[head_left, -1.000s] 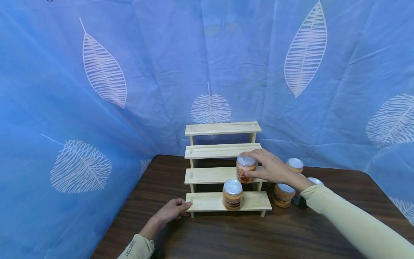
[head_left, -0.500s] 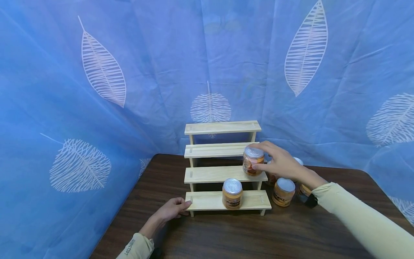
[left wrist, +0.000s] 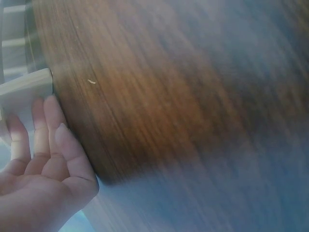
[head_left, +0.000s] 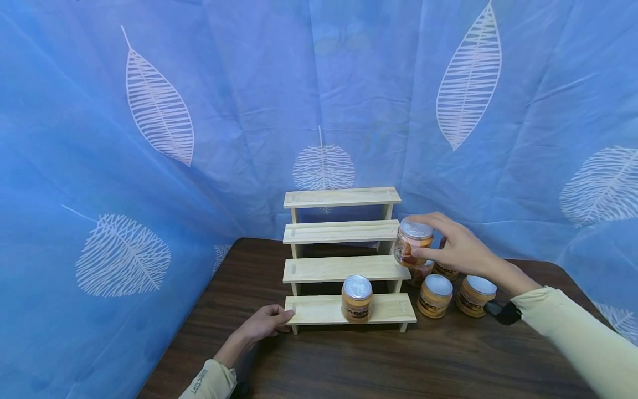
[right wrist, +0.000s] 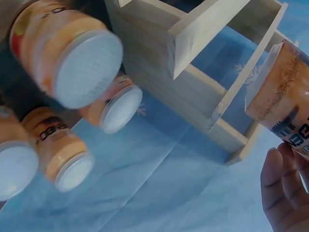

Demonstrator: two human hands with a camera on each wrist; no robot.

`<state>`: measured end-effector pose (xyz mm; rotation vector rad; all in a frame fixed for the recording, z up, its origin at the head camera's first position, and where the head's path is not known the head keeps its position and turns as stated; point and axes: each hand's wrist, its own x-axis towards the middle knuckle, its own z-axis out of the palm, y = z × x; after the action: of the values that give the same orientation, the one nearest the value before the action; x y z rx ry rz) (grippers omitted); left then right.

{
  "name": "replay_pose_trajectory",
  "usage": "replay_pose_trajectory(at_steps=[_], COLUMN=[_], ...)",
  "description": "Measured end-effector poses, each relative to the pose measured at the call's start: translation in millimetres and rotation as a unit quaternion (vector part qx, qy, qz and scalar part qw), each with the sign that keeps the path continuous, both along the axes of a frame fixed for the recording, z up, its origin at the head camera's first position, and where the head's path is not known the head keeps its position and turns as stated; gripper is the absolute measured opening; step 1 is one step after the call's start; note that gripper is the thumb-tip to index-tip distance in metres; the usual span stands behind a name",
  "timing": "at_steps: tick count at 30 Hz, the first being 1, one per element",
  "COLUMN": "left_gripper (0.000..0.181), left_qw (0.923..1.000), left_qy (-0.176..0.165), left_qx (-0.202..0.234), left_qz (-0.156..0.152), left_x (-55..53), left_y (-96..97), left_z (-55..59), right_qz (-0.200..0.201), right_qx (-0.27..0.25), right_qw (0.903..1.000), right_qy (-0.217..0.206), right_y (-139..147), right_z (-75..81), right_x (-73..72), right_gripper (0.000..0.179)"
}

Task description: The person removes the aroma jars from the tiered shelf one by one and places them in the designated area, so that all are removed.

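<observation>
A four-step wooden display rack [head_left: 346, 269] stands on the dark table. At the left end of its lowest step, my left hand [head_left: 266, 322] pinches the board, thumb on top; the left wrist view shows the fingers [left wrist: 41, 130] against the board. My right hand [head_left: 456, 246] holds an orange jar [head_left: 413, 244] with a silver lid, thumb and fingers around its side. This jar is upright, near the right ends of the middle steps. In the right wrist view the held jar [right wrist: 285, 96] is partly cut off. Another orange jar [head_left: 356, 299] stands on the lowest step.
Several similar jars [head_left: 435, 296] stand on the table [head_left: 349, 366] right of the rack, some partly hidden behind the right hand and held jar. A blue cloth [head_left: 239, 111] with white leaf prints hangs behind and to the left.
My right hand has moved right with the jar, from in front of the middle steps to the rack's right end. More table jars show beneath it. The left hand stays at the lowest step.
</observation>
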<state>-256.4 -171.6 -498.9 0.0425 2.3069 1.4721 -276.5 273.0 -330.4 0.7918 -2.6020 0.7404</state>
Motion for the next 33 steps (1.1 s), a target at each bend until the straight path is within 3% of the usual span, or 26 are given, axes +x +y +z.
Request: replay_pose_trajectory(at_steps=[16,33], left_gripper=[0.036,0.036], left_qw=[1.0,1.0], left_qy=[0.001,0.009], left_qx=[0.003,0.001], left_qz=[0.001,-0.001], left_x=[1.5,1.9], left_y=[2.0,1.0], left_z=[2.2,1.8], right_qz=[-0.024,-0.03], right_qx=[-0.02,-0.045], right_qw=[0.9995,0.9985], right_qy=[-0.003,-0.004], right_y=[43.0,53.5], right_z=[-11.6,-49.7], right_x=[36.5,69.8], right_gripper=[0.067,0.069])
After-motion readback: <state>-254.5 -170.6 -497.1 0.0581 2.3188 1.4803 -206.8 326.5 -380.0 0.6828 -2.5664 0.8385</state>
